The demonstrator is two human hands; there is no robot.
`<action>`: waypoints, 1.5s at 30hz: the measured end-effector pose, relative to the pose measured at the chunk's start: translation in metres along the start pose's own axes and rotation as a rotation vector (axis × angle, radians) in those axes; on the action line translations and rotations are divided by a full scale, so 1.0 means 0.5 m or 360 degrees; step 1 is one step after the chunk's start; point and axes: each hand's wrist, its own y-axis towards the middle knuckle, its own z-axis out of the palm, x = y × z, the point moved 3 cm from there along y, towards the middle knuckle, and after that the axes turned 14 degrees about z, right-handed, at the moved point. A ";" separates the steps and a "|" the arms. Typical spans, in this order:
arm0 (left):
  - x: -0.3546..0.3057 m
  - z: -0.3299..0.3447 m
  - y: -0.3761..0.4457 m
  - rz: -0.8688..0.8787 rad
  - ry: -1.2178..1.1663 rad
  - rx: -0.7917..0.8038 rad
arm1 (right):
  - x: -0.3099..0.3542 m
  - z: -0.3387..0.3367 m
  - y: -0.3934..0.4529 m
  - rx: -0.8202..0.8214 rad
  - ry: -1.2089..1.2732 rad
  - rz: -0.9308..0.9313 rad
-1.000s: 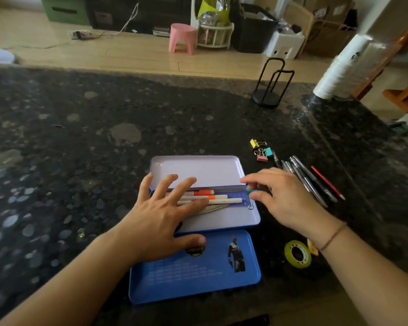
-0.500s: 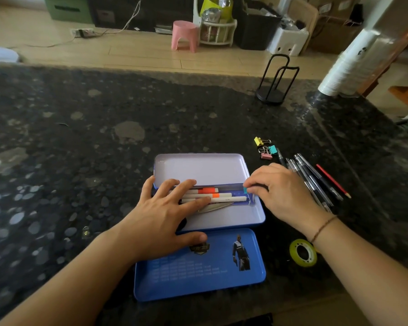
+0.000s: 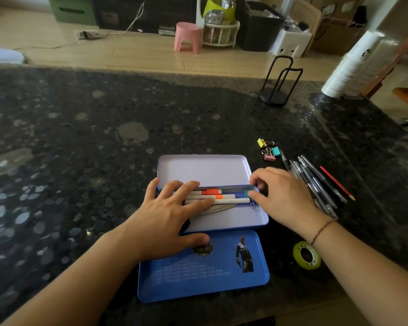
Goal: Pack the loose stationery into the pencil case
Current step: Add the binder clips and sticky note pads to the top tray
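pencil case (image 3: pixel 210 170) open on dark counter (image 3: pixel 80 149), three markers (image 3: pixel 222 196) already inside. left hand (image 3: pixel 167 222) flat, fingers straight, pressing markers down. right hand (image 3: pixel 283 196) pinches teal clip (image 3: pixel 246 193) at tray's right end. left to pack: pens (image 3: pixel 316 182), red pencil (image 3: pixel 337 183), binder clips (image 3: pixel 267 150), tape roll (image 3: pixel 307 255).

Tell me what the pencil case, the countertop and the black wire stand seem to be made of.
Pencil case: likely thin painted metal, judging by its rolled rim, smooth pale inside and printed blue lid.
Countertop: looks like polished dark stone, speckled with grey flecks and carrying soft reflections.
Black wire stand: apparently bent metal wire with a matte black coat on a round base.
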 end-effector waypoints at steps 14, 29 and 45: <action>0.003 -0.002 -0.002 0.0028 -0.0060 -0.0078 | -0.075 -0.006 0.164 -0.0214 -0.0400 0.0607; 0.000 -0.006 0.002 -0.0051 -0.0108 -0.0103 | 0.018 -0.032 -0.146 -0.0219 -0.0060 -0.0136; 0.002 -0.009 0.001 -0.0036 -0.0143 -0.0116 | 0.027 -0.028 -0.087 0.0086 -0.0316 0.0070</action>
